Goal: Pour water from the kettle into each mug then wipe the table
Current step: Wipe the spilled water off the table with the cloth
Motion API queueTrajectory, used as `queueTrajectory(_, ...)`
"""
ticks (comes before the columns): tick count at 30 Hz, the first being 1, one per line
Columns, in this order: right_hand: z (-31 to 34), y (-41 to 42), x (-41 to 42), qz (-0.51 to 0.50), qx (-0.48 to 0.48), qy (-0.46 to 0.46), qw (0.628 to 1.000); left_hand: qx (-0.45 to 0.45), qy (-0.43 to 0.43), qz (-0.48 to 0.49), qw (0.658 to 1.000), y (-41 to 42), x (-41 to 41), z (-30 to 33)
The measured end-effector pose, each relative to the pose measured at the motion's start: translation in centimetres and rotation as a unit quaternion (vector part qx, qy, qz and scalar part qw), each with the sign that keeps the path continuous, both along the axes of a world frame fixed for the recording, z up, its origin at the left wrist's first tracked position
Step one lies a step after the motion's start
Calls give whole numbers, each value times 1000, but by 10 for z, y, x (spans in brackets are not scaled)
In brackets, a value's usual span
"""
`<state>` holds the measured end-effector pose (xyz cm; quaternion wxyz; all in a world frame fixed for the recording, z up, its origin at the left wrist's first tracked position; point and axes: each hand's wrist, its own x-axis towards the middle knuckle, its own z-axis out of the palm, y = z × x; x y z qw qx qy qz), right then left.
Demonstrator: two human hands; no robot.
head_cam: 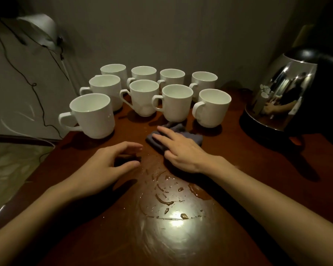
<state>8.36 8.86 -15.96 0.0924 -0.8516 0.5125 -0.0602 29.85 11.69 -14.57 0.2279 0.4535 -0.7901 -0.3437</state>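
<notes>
Several white mugs (176,101) stand in rows at the back of the dark wooden table (258,169). A steel kettle (283,93) with a black handle sits on its base at the right. My right hand (181,148) presses flat on a grey cloth (192,136) just in front of the mugs. My left hand (108,162) hovers beside it over the table, fingers loosely curved and holding nothing. Water drops and small puddles (165,191) lie on the wood between my forearms.
A white lamp (39,28) with black cables (37,96) hangs on the wall at the left. The table's left edge (23,185) drops to a tiled floor. A bright light reflection (176,217) shines on the tabletop near me.
</notes>
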Motion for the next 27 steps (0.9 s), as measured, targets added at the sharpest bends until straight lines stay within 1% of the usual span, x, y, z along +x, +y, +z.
queueTrajectory(4, 3, 22, 27, 104, 10, -5, 995, -17, 18, 13, 1000, 0, 11, 2)
queueTrajectory(6, 1, 26, 31, 126, 19, -11, 992, -27, 23, 28, 999, 0, 18, 3)
queueTrajectory(8, -2, 18, 29, 103, 11, 1, 995, -30, 21, 50, 998, 2, 25, 4)
queueTrajectory(10, -5, -3, 28, 52, 2, 31, 998, -35, 10, 72, 997, 3, 32, 4)
queueTrajectory(13, -9, -34, 35, -16, -6, 36, 999, -44, -5, 94, 995, 4, 43, 2)
queueTrajectory(16, -15, -52, 48, -24, -17, 48, 998, -45, -13, 105, 993, 6, 53, 1)
queueTrajectory(20, -15, -47, 60, 24, -2, 68, 997, -47, -14, 119, 992, 8, 65, -3)
queueTrajectory(25, -11, 20, 50, 166, 1, 74, 983, -47, 9, 112, 993, 13, 69, -7)
queueTrajectory(27, -9, 30, 35, 169, 15, 83, 982, -46, 8, 106, 993, 17, 65, -7)
